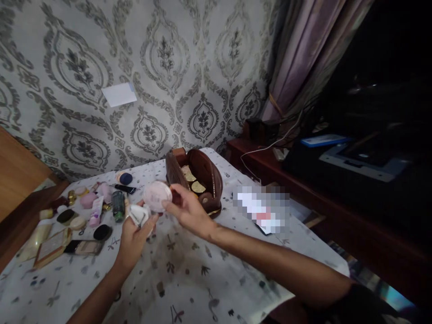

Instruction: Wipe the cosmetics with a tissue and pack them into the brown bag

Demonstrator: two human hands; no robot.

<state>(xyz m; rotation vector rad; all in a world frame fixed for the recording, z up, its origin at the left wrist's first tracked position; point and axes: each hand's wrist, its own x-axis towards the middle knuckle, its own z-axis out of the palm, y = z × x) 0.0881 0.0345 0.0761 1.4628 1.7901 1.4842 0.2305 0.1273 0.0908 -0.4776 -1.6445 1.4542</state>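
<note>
My right hand (192,213) grips a round, pale pink powder container (155,196) by its right edge, thumb in front. My left hand (133,240) is closed around a crumpled white wipe (139,215), just under the container. Whether the wipe touches the container I cannot tell. Right behind my right hand stands an open brown bag (216,189) with gold-coloured round items (198,186) inside. To the left of my hands lie several cosmetics, among them a dark green bottle (118,206), a white and pink tube (96,211) and a black-capped foundation bottle (89,247).
A patterned white cloth (189,288) covers the table. A phone with a blurred screen (261,211) lies right of the bag. More cosmetics, including a flat palette (53,245) and a dark blue lid (126,178), are spread at left. A dark red cabinet (256,164) borders the right side.
</note>
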